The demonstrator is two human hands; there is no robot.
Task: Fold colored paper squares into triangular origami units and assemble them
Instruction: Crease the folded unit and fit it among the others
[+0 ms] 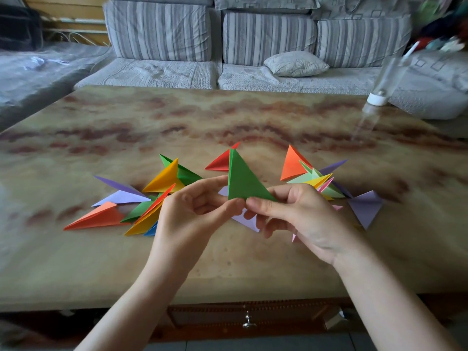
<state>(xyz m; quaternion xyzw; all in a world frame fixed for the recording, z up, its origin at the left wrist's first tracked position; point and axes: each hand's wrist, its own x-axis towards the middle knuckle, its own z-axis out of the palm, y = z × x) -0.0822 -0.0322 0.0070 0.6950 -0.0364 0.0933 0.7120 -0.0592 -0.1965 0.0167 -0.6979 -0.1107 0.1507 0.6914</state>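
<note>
both hands pinch green folded paper triangle (241,181) at its lower edge | left hand (187,219) | right hand (298,219) | folded paper triangles lie beneath on marbled desk (228,115)

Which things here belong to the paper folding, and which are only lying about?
Belong to the job:
green triangle, pinched by the left hand and the right hand
red triangle behind it
left pile of folded triangles
right pile of folded triangles

Only lying about:
clear bottle on the table
cushion on the sofa
</note>
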